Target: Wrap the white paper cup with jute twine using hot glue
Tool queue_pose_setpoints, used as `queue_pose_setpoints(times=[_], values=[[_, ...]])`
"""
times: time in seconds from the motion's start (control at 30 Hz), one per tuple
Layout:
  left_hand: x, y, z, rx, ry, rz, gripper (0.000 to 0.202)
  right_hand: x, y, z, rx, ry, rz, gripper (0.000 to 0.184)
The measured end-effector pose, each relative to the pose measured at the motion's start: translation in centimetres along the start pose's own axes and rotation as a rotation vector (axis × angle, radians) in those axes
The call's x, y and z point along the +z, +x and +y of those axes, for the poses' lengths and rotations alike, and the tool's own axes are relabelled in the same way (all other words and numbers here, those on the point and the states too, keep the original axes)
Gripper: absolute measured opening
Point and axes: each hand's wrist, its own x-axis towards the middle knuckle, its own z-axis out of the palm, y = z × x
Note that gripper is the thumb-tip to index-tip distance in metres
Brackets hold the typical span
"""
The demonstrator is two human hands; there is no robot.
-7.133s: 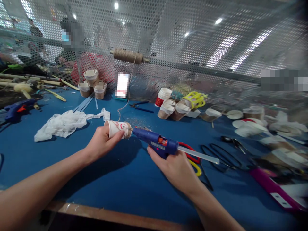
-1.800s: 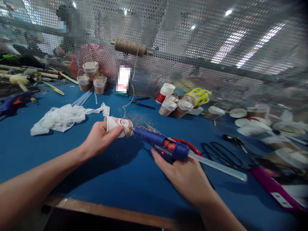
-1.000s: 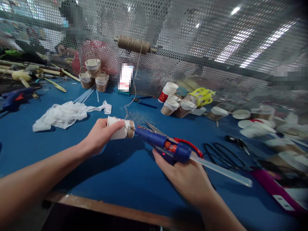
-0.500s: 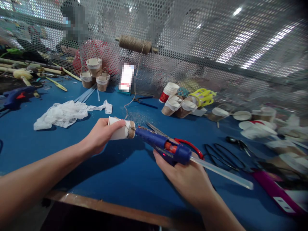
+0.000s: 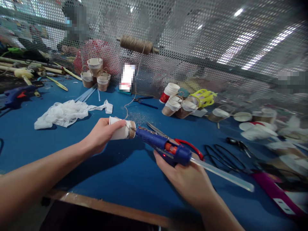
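My left hand [image 5: 106,131] is closed around a white paper cup [image 5: 117,132] tipped on its side, its base end pointing right. Brown twine [image 5: 132,129] is wound about that base end, and a strand runs up from the cup to the twine spool [image 5: 136,44] on the mesh. In my right hand [image 5: 179,173] is a blue hot glue gun [image 5: 161,141] with a clear glue stick poking out of its back. The gun's nozzle is at the twine-wrapped end of the cup; whether it touches I cannot tell. Scissors with red handles [image 5: 190,146] lie partly hidden behind the gun.
White gauzy fabric [image 5: 64,114] lies at left, near small twine-covered buckets [image 5: 103,82]. Blue-handled pliers [image 5: 146,102] and stacked paper cups [image 5: 169,92] are farther back. A purple power strip [image 5: 276,192] and cables sit at right. Metal mesh [image 5: 192,48] rises behind the table.
Both hands, the cup and the glue gun hold almost the same positions. The whole view has shifted very slightly.
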Motion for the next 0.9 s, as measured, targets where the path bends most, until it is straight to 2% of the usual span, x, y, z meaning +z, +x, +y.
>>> queue_pose_setpoints(times=[0.4,0.67,0.9], values=[[0.05,0.01,0.02,-0.026,-0.048,0.005,0.015,-0.21,-0.01,-0.21,0.007,-0.011,-0.008,0.025],[0.08,0.04,0.04,-0.016,-0.025,-0.011,0.018,-0.28,0.09,-0.48,0.131,0.059,-0.061,0.018],[0.03,0.05,0.04,-0.013,-0.008,-0.02,0.021,-0.49,0.19,-0.65,0.183,0.125,-0.066,0.016]])
